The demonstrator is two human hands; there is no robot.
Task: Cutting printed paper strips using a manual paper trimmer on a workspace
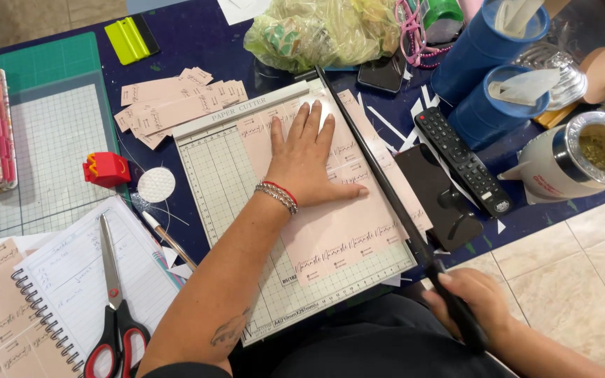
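Fingers of left hand spread flat — pressing pink sheet.

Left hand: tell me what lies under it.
The left hand presses flat on a pink printed sheet, which lies on the paper cutter's gridded board. The print beneath the palm is hidden.

Pink printed paper sheet: middle part covered under the flat fingers of the left hand.
Black cutter-blade handle: end hidden inside the curled right hand.
Red-handled steel scissors: loops cut by the bottom edge.
Spiral-bound white notebook: cropped at the lower left.
Script on the sheet: too small to read.
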